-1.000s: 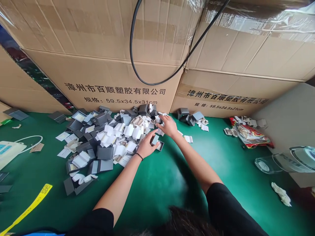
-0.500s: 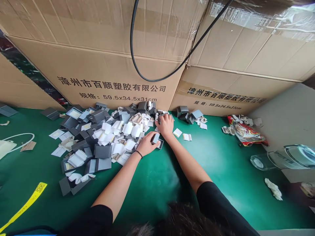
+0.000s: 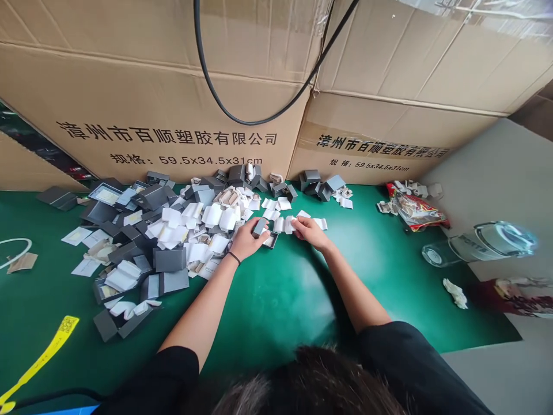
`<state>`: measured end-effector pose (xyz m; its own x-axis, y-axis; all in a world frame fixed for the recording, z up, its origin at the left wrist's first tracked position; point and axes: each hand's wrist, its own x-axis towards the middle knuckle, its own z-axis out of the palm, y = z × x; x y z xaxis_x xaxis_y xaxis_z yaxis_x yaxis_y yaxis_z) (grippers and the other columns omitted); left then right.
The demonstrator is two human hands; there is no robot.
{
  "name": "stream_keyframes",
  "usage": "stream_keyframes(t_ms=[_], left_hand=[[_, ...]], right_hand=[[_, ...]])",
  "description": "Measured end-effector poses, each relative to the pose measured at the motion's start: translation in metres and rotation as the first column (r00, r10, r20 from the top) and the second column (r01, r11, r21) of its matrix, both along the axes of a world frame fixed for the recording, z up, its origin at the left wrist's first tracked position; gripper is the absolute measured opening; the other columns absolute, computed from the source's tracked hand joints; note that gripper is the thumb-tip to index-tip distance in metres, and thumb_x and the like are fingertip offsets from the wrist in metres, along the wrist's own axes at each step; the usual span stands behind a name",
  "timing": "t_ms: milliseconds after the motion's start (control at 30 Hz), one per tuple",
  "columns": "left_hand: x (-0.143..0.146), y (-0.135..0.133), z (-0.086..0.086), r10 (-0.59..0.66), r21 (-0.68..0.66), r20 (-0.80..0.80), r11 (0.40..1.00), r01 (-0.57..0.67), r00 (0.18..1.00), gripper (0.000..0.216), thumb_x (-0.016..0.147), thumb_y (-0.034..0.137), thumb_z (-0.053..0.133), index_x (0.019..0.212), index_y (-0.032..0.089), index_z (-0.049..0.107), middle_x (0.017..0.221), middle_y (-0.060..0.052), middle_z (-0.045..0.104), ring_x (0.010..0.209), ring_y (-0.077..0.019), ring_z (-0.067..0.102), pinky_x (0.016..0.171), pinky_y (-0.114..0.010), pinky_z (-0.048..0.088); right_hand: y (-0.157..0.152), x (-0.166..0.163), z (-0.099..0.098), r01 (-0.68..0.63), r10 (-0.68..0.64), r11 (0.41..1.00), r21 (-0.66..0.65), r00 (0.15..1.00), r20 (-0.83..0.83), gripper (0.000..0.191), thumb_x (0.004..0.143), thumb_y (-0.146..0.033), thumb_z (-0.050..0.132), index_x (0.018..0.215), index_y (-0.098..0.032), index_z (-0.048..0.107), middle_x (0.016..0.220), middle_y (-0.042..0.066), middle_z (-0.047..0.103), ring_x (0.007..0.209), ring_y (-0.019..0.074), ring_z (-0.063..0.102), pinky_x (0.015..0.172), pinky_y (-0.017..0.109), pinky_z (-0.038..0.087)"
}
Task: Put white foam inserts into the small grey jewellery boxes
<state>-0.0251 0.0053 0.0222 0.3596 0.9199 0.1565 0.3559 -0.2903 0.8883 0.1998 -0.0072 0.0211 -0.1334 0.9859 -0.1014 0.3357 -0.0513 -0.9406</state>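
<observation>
My left hand [image 3: 246, 239] is closed around a small dark grey box [image 3: 260, 227], which stands open with its tray part tilted toward the table. To its right, my right hand [image 3: 311, 233] pinches the edge of a white folded insert [image 3: 290, 225] lying on the table beside the box. More white inserts [image 3: 283, 203] lie just beyond my right hand. Left of my hands spreads a heap of opened grey boxes [image 3: 170, 259] mixed with white folded inserts and cards.
Large cardboard cartons [image 3: 173, 104] wall off the back, with a black cable [image 3: 250, 122] hanging before them. At the right are a red snack bag [image 3: 417, 210], a clear bottle [image 3: 479, 245] and a crumpled tissue [image 3: 455, 293]. A yellow tag strip [image 3: 47, 351] lies front left.
My right hand has come back from the small boxes at the rear to a white insert nearer me. My left hand still holds the grey box. The view has shifted slightly right.
</observation>
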Motion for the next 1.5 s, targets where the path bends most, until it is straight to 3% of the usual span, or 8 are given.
stream_keyframes(t_ms=[233,400,600,800,967,1200,1433,1500], left_hand=[[0.002,-0.001,0.002,-0.071,0.088,-0.112,0.993,0.081,0.991,0.029,0.076,0.036,0.055,0.101,0.020,0.055,0.100,-0.005,0.064,0.090,-0.0205,0.062,0.079,-0.031,0.048],[0.000,-0.001,0.003,-0.143,0.053,-0.148,0.987,0.152,0.979,0.026,0.073,0.032,0.056,0.097,0.021,0.051,0.100,-0.003,0.062,0.086,-0.0187,0.060,0.077,-0.031,0.047],[-0.004,0.001,0.002,-0.310,-0.020,-0.104,0.951,0.309,0.945,0.042,0.063,0.015,0.050,0.104,0.021,0.042,0.117,-0.007,0.054,0.112,-0.0204,0.053,0.093,-0.033,0.042],[-0.004,0.000,0.004,-0.300,0.009,-0.172,0.952,0.306,0.938,0.045,0.062,0.015,0.052,0.106,0.022,0.042,0.114,-0.006,0.055,0.107,-0.0198,0.055,0.091,-0.034,0.044],[-0.002,-0.003,0.010,-0.271,0.012,-0.214,0.960,0.280,0.938,0.046,0.063,0.022,0.059,0.107,0.021,0.047,0.104,-0.005,0.058,0.087,-0.0184,0.059,0.079,-0.033,0.048],[0.001,-0.005,0.010,-0.237,0.004,-0.230,0.970,0.244,0.944,0.051,0.065,0.030,0.063,0.113,0.023,0.048,0.104,-0.004,0.058,0.078,-0.0165,0.057,0.070,-0.030,0.047],[0.004,-0.007,0.009,-0.220,-0.024,-0.325,0.974,0.225,0.920,0.046,0.064,0.040,0.067,0.104,0.023,0.049,0.096,-0.003,0.059,0.076,-0.0188,0.057,0.063,-0.029,0.044],[0.005,-0.007,0.009,-0.228,-0.038,-0.338,0.973,0.229,0.913,0.048,0.064,0.041,0.068,0.105,0.024,0.049,0.098,-0.003,0.060,0.079,-0.0204,0.058,0.064,-0.031,0.045]], right_hand=[[-0.027,0.022,0.008,0.047,-0.049,0.999,0.013,0.927,0.373,0.036,0.084,-0.053,0.045,0.079,-0.019,0.057,0.056,-0.004,0.055,0.045,0.0090,0.046,0.052,0.023,0.037],[-0.051,0.026,0.018,0.181,-0.249,0.968,0.172,0.725,0.642,0.032,0.088,-0.043,0.044,0.109,-0.023,0.057,0.085,0.003,0.067,0.065,0.0160,0.060,0.061,0.028,0.045],[-0.060,0.021,0.021,-0.200,-0.136,0.936,0.290,0.555,0.820,0.049,0.086,-0.026,0.051,0.134,-0.023,0.043,0.136,0.008,0.047,0.112,0.0276,0.048,0.081,0.038,0.049],[-0.050,0.011,0.013,-0.294,-0.028,0.927,0.233,0.567,0.823,0.045,0.082,-0.013,0.052,0.128,-0.017,0.050,0.125,0.009,0.056,0.104,0.0247,0.052,0.091,0.039,0.046],[-0.052,0.016,0.005,-0.050,-0.200,0.944,0.326,0.697,0.688,0.055,0.078,-0.016,0.056,0.132,-0.016,0.044,0.121,0.012,0.053,0.104,0.0236,0.055,0.083,0.035,0.050],[-0.051,0.013,-0.008,0.166,-0.387,0.855,0.491,0.835,0.392,0.047,0.078,-0.019,0.050,0.125,-0.020,0.048,0.124,0.011,0.052,0.107,0.0203,0.054,0.085,0.034,0.051],[-0.056,0.004,-0.008,0.212,-0.464,0.882,0.420,0.540,0.702,0.046,0.081,-0.022,0.053,0.126,-0.014,0.050,0.123,0.017,0.054,0.112,0.0338,0.044,0.087,0.047,0.043],[-0.060,-0.002,-0.004,0.202,-0.484,0.870,0.449,0.520,0.704,0.042,0.085,-0.024,0.048,0.126,-0.014,0.051,0.125,0.016,0.052,0.112,0.0339,0.043,0.085,0.047,0.042]])
